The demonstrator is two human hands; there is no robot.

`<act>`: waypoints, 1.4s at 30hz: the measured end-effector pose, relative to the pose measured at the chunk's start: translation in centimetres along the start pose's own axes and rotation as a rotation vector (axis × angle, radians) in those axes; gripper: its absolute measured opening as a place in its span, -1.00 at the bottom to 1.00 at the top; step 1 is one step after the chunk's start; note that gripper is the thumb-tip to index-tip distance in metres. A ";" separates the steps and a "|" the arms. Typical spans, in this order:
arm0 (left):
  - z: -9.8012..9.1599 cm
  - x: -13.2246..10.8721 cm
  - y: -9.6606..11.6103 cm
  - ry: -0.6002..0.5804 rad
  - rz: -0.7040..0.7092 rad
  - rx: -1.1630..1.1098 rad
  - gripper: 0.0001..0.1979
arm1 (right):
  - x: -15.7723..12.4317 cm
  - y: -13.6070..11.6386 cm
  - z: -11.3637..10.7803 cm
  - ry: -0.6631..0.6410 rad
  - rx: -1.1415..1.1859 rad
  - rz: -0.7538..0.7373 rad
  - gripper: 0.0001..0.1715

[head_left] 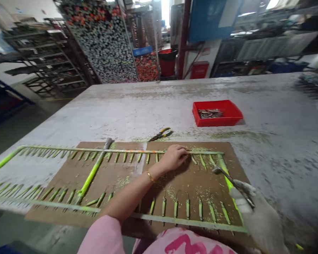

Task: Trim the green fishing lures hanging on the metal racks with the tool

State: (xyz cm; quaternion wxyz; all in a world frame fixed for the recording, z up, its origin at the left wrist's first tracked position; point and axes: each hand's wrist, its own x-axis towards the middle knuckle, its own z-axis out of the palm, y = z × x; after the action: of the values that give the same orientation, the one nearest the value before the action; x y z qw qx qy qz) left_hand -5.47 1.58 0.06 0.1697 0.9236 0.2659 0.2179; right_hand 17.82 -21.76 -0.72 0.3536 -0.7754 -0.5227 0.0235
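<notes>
Right grip [247,197], white-gloved, wraps silver metal hand tool [228,176]; bare left grip [175,157] curls at far rail [132,151] of yellow-green metal frame [91,174], hold unclear. Slim green hooks [175,208] line frame; brown cardboard sheet [111,180] beneath, on pale counter [148,106]. Step, apparently: working far-rail hooks; next move likely calls for steady left grip. Beyond: yellow-handled pliers [163,134], red plastic tray [209,122].

Smooth painted-looking frame [92,173], shiny tool [227,176] — metal, matt cardboard sheet [201,180], glossy tray [212,122] — plastic

The view's left edge crops the yellow-green frame [91,175].
</notes>
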 end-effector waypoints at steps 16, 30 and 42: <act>1.6 2.5 0.0 -0.123 0.095 0.040 -0.78 | -1.5 -1.5 1.7 0.017 -0.191 -0.279 -0.68; 2.6 6.8 1.5 -0.325 0.128 0.110 -0.82 | -0.7 -0.9 0.6 0.135 -0.079 -0.052 -0.61; 4.8 5.8 2.8 -0.048 -0.128 0.024 -0.85 | 0.8 0.0 -0.9 0.164 0.044 0.040 -0.52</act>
State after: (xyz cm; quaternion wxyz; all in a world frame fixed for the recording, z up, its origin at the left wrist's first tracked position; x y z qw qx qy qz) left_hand 2.52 1.67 -0.97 0.1787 0.9116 0.3228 0.1811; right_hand 18.55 -21.53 0.18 0.4114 -0.7770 -0.4759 -0.0217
